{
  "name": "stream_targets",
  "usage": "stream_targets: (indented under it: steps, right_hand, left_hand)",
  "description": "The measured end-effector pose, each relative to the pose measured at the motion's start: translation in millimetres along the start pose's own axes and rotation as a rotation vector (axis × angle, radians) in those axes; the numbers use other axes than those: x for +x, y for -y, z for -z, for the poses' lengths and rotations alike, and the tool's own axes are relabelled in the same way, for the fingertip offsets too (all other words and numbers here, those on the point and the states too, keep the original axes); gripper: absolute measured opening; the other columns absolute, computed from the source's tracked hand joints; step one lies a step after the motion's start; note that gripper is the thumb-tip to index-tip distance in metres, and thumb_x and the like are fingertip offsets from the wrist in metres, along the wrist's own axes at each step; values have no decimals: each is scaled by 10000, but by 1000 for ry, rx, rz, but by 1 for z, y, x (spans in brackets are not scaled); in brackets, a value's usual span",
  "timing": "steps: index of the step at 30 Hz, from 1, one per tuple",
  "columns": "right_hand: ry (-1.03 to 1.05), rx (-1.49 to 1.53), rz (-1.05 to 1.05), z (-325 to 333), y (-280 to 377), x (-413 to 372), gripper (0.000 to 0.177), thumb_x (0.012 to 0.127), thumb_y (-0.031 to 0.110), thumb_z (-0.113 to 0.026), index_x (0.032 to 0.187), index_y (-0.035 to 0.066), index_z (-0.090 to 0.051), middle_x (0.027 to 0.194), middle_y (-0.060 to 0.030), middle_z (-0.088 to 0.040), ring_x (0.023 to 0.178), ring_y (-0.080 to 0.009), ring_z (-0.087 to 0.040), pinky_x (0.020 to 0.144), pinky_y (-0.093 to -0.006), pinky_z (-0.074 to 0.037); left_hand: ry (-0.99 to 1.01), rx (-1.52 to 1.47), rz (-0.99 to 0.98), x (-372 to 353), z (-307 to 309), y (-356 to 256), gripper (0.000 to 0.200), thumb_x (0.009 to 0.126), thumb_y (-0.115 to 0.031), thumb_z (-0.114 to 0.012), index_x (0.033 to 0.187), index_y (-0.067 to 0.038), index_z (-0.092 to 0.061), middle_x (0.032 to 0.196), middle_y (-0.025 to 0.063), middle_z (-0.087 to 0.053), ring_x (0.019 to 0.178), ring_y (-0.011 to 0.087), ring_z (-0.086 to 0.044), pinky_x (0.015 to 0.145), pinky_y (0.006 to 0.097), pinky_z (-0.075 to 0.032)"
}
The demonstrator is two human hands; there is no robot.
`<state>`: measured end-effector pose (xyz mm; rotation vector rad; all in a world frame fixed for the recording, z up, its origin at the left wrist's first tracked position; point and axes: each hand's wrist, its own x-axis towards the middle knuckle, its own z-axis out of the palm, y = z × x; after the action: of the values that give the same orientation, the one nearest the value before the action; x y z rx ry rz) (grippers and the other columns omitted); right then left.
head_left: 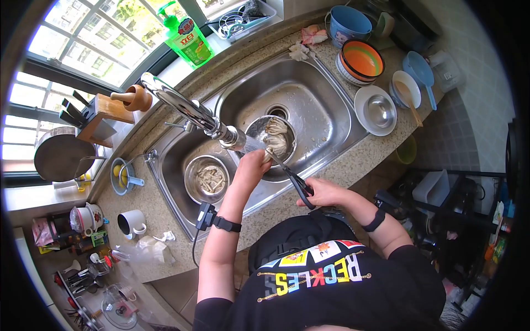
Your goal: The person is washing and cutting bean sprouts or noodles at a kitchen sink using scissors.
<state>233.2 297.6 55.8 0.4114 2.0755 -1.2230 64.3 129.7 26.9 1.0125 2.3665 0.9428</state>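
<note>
My left hand is closed on a small pale piece of food beside the running faucet, its kind too small to make out. My right hand grips black-handled scissors, whose blades point at that piece. Just beyond them, in the right basin, a metal bowl holds pale, brownish, elongated food pieces. A second metal bowl stands in the left basin, with several smaller pale pieces in it.
The double sink is set in a speckled counter. To the right stand stacked orange bowls, a white bowl and a blue bucket. A white mug and a knife block are at the left; green soap is on the sill.
</note>
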Motion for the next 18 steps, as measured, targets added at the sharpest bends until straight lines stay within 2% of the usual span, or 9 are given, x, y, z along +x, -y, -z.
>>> stream_targets:
  steps: [1,10,12,16,17,18]
  right_hand:
    - [1,0,1,-1,-2,1,665,598,592,-689,834,-8,-531,803,-143,-597,768,-239,-592,684,-321,-453]
    - [-32,168,59,-12,-19,8,582,689,570,-642,768,2,-546,672,-119,-589,638,-209,-576,581,-320,-439]
    - [-83,173,73,-11,-19,4,496,728,499,-650,729,13,-552,606,-80,-560,553,-167,-530,521,-301,-412]
    - [-116,216,97,-22,-35,10,410,758,416,-659,704,21,-558,566,-52,-526,507,-131,-477,478,-288,-380]
    - [-201,361,98,-28,-39,9,393,763,390,-662,695,17,-558,557,-48,-514,500,-118,-464,469,-281,-372]
    - [-287,505,100,-32,-44,11,377,767,364,-665,687,12,-557,547,-44,-503,493,-106,-450,459,-274,-363]
  left_hand:
    - [-18,49,-25,0,-1,0,181,710,-121,-619,744,19,-509,704,214,-561,686,382,-544,607,402,-430]
    - [15,198,-158,7,-5,1,185,705,-115,-623,740,3,-485,742,193,-568,740,374,-554,642,437,-436]
    - [35,193,-169,11,-5,1,190,701,-116,-626,737,4,-483,741,196,-568,744,374,-555,644,439,-435]
    - [50,156,-168,14,-8,-6,197,716,-132,-631,752,4,-493,727,205,-563,700,379,-543,627,416,-440]
    - [52,157,-175,16,-9,-9,197,716,-132,-631,752,4,-493,727,205,-563,700,379,-543,627,416,-440]
    - [84,28,-75,17,-8,-12,184,722,-117,-629,802,2,-514,745,211,-568,701,370,-555,630,396,-446]
